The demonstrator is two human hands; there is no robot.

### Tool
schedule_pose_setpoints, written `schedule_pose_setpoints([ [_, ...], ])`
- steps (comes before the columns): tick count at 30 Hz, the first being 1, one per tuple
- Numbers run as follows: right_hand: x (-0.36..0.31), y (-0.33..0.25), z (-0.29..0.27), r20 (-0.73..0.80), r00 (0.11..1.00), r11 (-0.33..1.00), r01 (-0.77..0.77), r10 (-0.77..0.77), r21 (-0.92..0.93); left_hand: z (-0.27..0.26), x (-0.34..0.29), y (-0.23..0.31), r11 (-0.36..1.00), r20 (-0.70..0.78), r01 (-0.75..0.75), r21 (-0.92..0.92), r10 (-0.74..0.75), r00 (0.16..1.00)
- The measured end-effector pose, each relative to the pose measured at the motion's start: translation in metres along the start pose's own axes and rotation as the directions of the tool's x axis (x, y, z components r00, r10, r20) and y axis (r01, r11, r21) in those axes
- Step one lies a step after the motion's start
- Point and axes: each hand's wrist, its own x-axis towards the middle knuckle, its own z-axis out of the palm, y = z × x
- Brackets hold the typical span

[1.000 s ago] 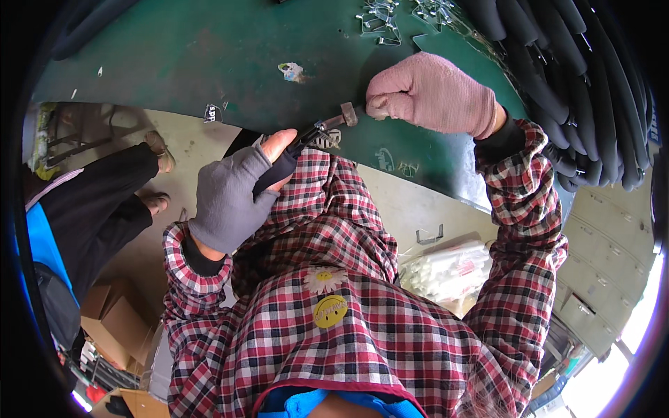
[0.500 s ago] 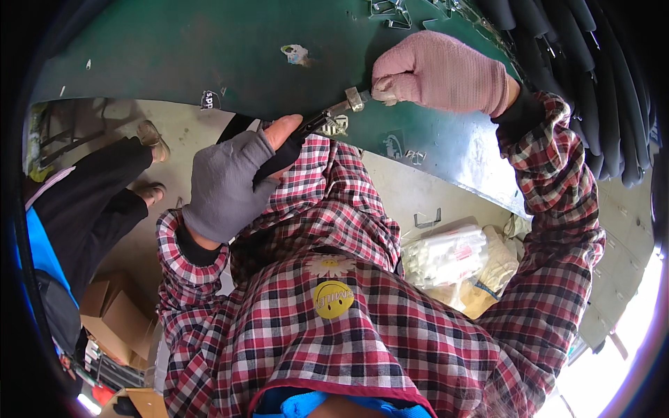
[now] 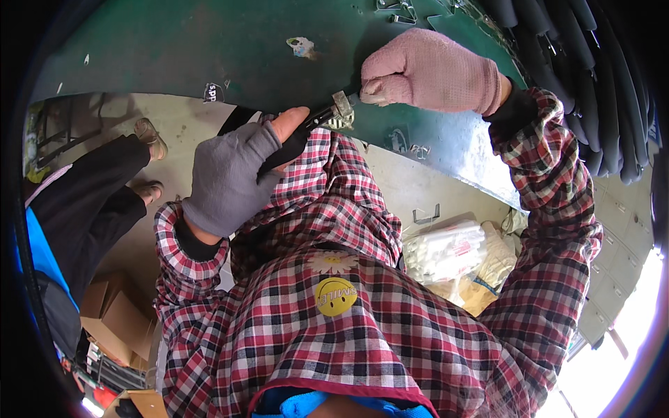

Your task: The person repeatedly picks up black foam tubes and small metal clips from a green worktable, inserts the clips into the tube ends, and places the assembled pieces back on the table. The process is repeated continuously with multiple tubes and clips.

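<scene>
My left hand, in a grey glove with the thumb bare, is wrapped round a black rod-like piece. A small squarish metal fitting sits at the piece's far right end. Just beyond that end is my right hand, in a pink knitted glove, its fingers closed in a pinch. Whatever the right fingers hold is too small or hidden to make out; the fitting lies close to their tips. Both hands are over the near edge of the green tabletop.
Bent metal clips lie at the table's far side. Long black foam-like tubes are piled at the right. Below the table are clear plastic-wrapped goods. At left, another person's legs stand near a cardboard box.
My right hand has moved slightly left. The metal fitting is nearer my left hand, with less bare metal showing between it and the black part.
</scene>
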Motion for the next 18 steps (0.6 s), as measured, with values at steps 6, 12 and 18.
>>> schedule_pose_setpoints([
  [6,0.006,-0.012,-0.009,0.064,0.992,0.993,-0.110,0.107,0.045,0.001,-0.001,-0.003,0.998,-0.031,-0.036,0.057,0.038,0.999],
  [12,-0.039,0.044,-0.018,-0.150,0.985,0.989,-0.107,0.090,-0.105,-0.029,-0.028,-0.027,0.994,-0.137,0.071,0.081,-0.059,0.989],
  [18,-0.058,0.064,0.034,-0.708,0.702,0.758,-0.420,-0.077,-0.499,-0.136,-0.123,-0.018,0.820,-0.186,0.507,-0.266,-0.560,0.808],
])
